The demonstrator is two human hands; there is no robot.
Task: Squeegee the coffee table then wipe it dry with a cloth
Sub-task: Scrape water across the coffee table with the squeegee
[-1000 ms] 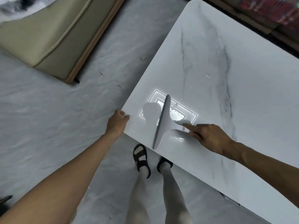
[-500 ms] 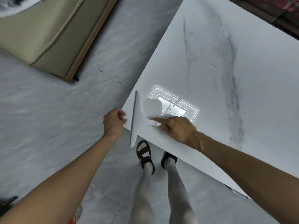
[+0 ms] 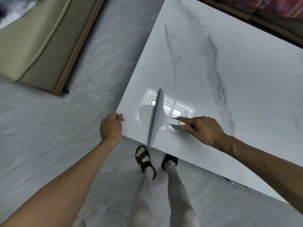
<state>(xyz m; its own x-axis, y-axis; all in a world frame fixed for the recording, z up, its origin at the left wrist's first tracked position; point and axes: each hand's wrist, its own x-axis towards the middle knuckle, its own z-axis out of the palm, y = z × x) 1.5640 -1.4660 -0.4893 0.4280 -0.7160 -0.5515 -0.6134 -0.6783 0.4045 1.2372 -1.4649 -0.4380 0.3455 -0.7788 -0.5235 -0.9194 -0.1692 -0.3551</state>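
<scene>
- Holds the white squeegee (image 3: 157, 117) down on the marble worktop (image 3: 229, 66) by its near-left corner, blade running near to far, near tip poking past the near edge.
- Clamps the handle in the right hand (image 3: 205, 128), fingers (image 3: 183, 119) closed on it: forefinger stretched along the top, thumb beneath.
- Grips the worktop's left corner with the left hand (image 3: 110, 126), fingers curled over the edge.
- Shows a thin water streak (image 3: 173, 107) just right of the blade, across a bright rectangular reflection (image 3: 186, 110).
- Stands in dark sandals (image 3: 144, 159) on the grey floor (image 3: 49, 128), feet just beside the near edge.
- Has a beige cushioned seat (image 3: 32, 38) well apart at far left, on the floor.
</scene>
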